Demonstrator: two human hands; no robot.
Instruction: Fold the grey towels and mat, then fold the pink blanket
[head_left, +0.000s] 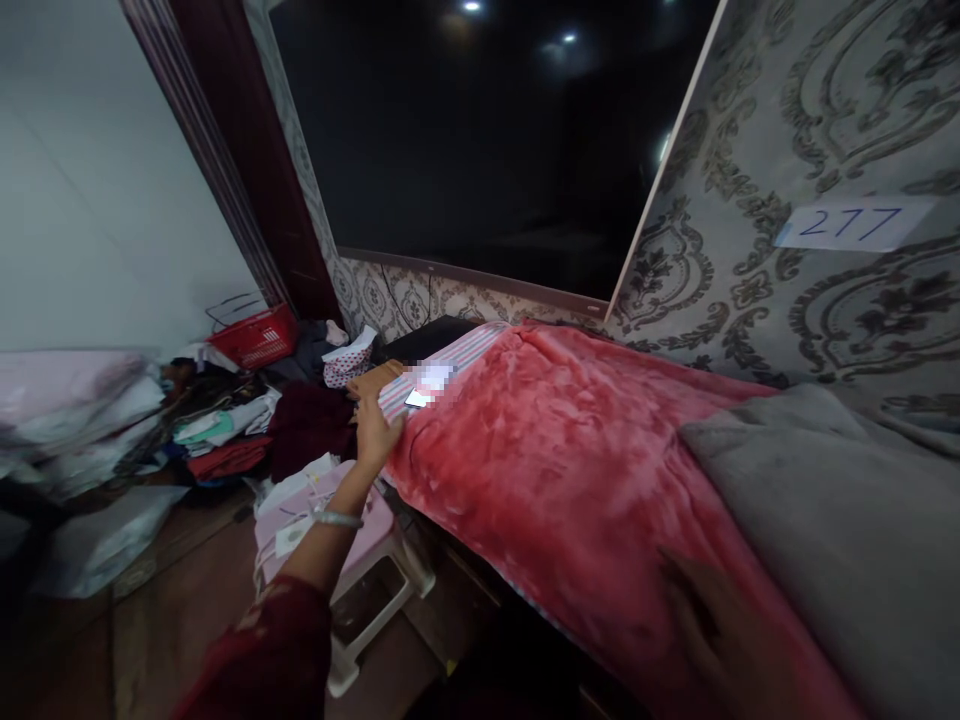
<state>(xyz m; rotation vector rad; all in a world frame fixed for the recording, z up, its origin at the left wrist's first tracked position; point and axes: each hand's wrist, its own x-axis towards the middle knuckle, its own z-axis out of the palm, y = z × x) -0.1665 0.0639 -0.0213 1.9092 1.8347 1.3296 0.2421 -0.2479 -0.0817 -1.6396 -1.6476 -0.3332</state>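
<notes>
A red plush blanket lies spread over a low surface, with a striped strip along its far left edge. At the blanket's left corner is my left hand, its thumb apart from the fingers beside the stripes. A lit phone, partly blurred out, rests on the striped part just beyond that hand. My right hand, dim and blurred, is low over the near right of the blanket with fingers stretched out. Grey fabric overlaps the blanket's right side.
Left of the blanket stands a pink-topped plastic stool with papers on it. Piled clothes and a red basket are farther left. A large dark screen hangs behind, beside a paper marked 277.
</notes>
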